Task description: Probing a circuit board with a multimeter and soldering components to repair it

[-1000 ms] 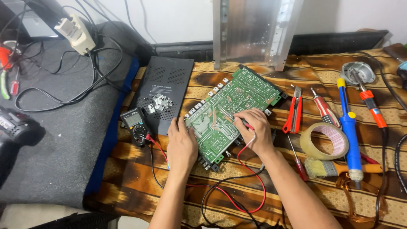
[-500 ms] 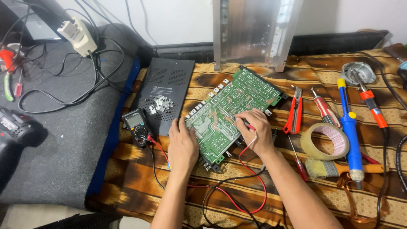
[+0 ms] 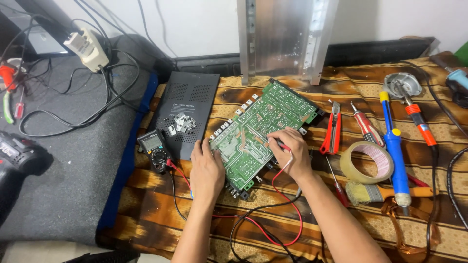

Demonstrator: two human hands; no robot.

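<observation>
Green fibreglass fills the middle of the view: a circuit board (image 3: 261, 131) lies solder side up on a brown patterned cloth (image 3: 370, 229), directly under both hands. The right hand (image 3: 291, 153) has its fingers pinched shut on a red test probe (image 3: 279, 144), tip pressed to the board just ahead of the fingertips. The left hand (image 3: 206, 169) rests at the board's near left edge with fingers curled; it probably holds the other probe, though the knuckles hide it, so I cannot tell. A multimeter (image 3: 153, 148) sits just left of that hand, its red and black leads (image 3: 273, 214) looping below both wrists.

Risk, as I judge it: the solder points are crowded, so a small slip of the pinched probe could bridge two neighbours. The slack leads could also snag a wrist and drag the meter or shift the board.
</observation>
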